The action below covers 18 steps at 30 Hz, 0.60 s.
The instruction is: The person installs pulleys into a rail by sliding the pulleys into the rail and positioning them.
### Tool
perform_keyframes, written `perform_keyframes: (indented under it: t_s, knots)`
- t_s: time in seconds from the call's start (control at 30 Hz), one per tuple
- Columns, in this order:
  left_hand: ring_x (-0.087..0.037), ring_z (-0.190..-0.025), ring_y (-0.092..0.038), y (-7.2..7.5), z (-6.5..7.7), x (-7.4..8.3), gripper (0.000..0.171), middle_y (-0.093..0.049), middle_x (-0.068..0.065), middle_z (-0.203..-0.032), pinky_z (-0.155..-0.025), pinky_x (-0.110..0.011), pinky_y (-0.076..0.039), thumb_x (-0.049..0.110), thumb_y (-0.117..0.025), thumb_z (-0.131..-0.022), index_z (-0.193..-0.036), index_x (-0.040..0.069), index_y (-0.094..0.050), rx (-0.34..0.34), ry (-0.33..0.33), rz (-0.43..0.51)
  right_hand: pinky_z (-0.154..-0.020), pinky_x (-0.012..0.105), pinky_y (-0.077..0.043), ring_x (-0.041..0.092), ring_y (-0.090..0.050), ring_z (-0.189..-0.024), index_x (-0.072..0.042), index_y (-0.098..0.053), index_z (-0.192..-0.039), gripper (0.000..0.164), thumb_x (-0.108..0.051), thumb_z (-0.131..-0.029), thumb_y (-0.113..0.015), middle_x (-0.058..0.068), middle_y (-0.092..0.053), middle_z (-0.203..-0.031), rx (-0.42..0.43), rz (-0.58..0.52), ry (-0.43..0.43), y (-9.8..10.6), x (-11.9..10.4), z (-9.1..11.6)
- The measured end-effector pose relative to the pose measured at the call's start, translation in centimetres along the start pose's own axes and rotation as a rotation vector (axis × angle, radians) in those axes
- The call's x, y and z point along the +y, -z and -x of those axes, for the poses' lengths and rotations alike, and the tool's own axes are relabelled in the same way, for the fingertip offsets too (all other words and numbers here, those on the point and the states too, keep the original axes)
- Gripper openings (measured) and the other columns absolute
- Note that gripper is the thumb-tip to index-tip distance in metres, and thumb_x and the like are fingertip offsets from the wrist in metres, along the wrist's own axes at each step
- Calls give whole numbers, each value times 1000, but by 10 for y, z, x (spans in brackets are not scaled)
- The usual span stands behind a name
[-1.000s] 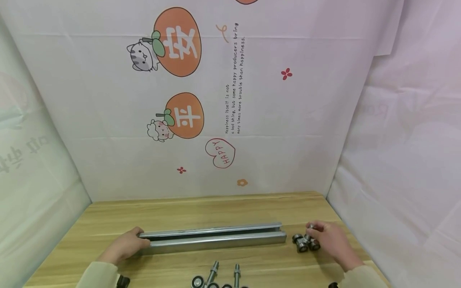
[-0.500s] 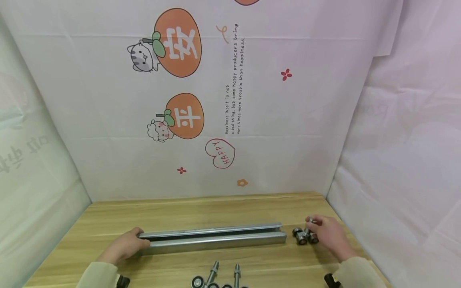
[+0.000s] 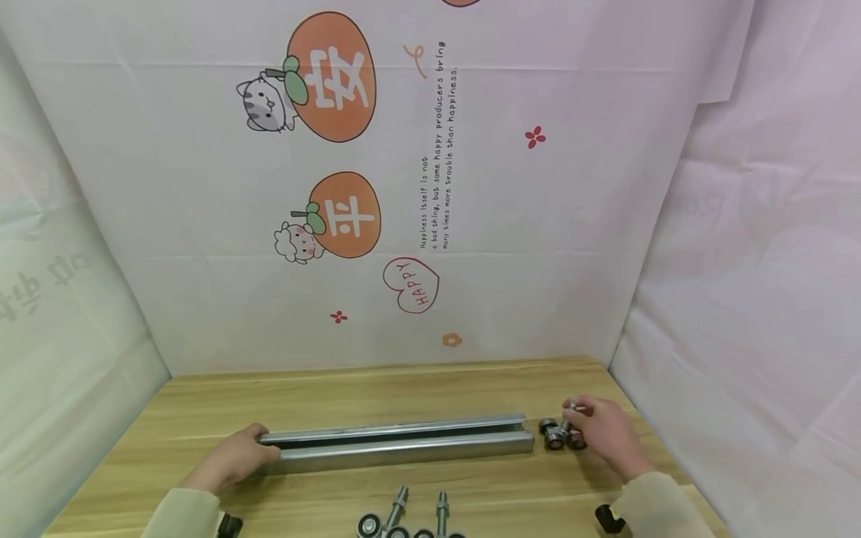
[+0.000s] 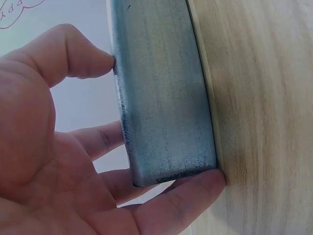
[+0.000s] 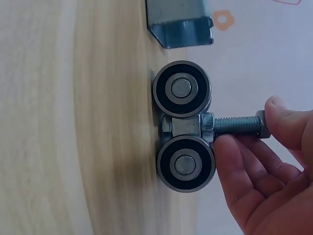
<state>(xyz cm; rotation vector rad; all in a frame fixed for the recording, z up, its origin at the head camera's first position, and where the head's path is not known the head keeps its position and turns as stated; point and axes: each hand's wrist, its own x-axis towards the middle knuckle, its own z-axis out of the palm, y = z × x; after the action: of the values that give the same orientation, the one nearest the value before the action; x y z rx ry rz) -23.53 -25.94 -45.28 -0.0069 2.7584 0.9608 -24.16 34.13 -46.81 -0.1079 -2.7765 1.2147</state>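
A slotted metal rail (image 3: 403,450) lies lengthwise on the table, its slot facing up. My left hand (image 3: 232,457) grips its left end; in the left wrist view the thumb presses one side of the rail (image 4: 164,98) while other fingers reach round the end. Just off the rail's right end, my right hand (image 3: 608,437) holds a roller trolley (image 3: 554,435) by its bolt. In the right wrist view the trolley's bolt (image 5: 237,125) stands between thumb and fingers, and the bearing wheels (image 5: 182,88) line up towards the rail's open end (image 5: 183,32), a small gap apart.
Two more roller trolleys with bolts (image 3: 398,508) (image 3: 442,512) sit at the table's near edge, partly cut off by the frame. A printed white sheet (image 3: 498,224) hangs behind the wooden table (image 3: 336,388), with more white sheets on both sides.
My right hand has moved left and slightly away from me, bringing the roller trolley closer to the rail's right end. The left hand and the rail have stayed in place.
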Motion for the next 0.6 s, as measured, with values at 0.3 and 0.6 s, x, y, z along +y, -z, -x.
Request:
perform_keyframes:
  t_s: [0.3,0.6]
  knots:
    - [-49,-109,-55,-1,0,-1,67,-57,-35,-120,-90,-63,-44,30,-73,-84,-127,-15,-49,13,-9,-13,-63,35,-56,22,-67,-73,-4,-71,-111,21,-19,-97,-66,7,-71,-95,-7,-80,-3,-12,-9,0]
    - [-47,-106,-57,-3,1,-2,66,-58,-34,-119,-90,-63,-44,30,-73,-84,-126,-15,-49,30,-24,-31,-65,38,-58,25,-67,-73,-6,-70,-108,16,-16,-97,-65,8,-69,-91,-4,-138,-2,-18,-14,-1]
